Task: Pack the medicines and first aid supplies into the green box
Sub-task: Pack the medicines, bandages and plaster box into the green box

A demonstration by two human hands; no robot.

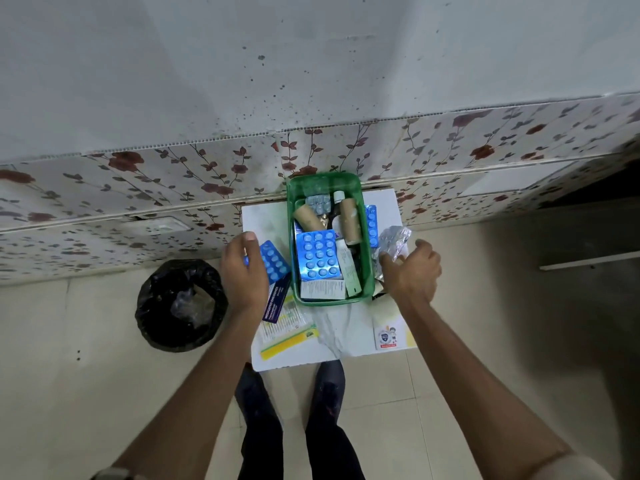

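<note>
The green box point(294, 188) stands on a small white table point(263, 216) against the wall. Inside lie a blue blister pack point(318, 254), two brown bandage rolls point(349, 220), a tube, small bottles and white cartons. My left hand point(242, 268) is shut on another blue blister pack point(275, 261), left of the box. To the right of the box, my right hand point(412, 268) pinches a crumpled silver blister strip point(393, 242). One more blue strip point(371, 221) leans outside the box's right wall.
A dark blue carton point(277, 301), a clear packet with a yellow strip point(287, 332) and a white carton point(388, 332) lie on the table's near part. A black-lined bin point(180, 304) sits on the floor at left. My legs stand below the table edge.
</note>
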